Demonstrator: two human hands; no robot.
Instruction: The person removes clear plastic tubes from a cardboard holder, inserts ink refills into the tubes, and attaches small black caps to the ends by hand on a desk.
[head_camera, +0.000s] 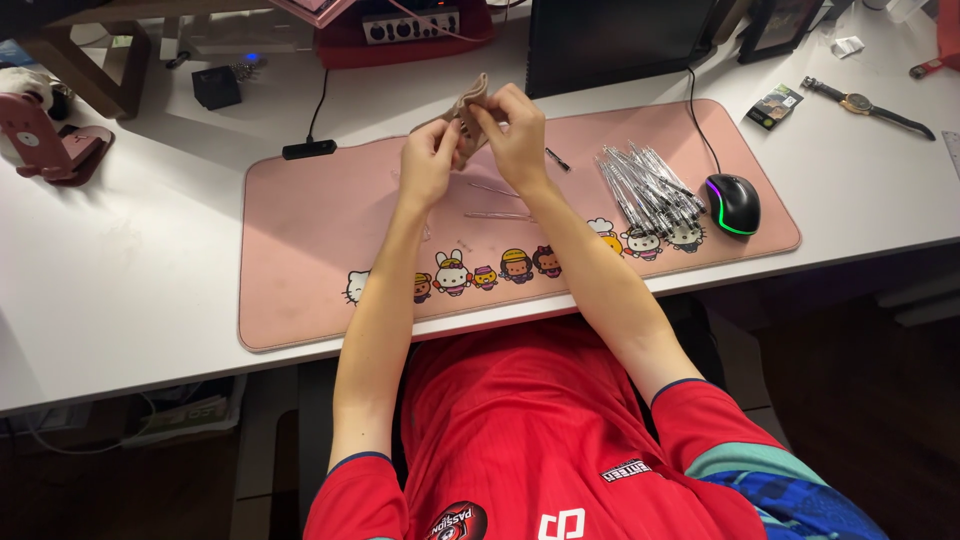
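Both hands, left (428, 160) and right (517, 135), held a small tan pouch (468, 112) lifted above the pink mat's (300, 250) back edge, fingers pinching its sides apparently to open it, pens (645, 180) piled near the mat's right end beside the mouse (733, 203).

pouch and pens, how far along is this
Done: can't tell whether any pens are inside. In hand: both hands, left hand and right hand, hold the tan pouch above the pink desk mat. Left: a pile of clear pens beside the mouse, plus two loose pieces.
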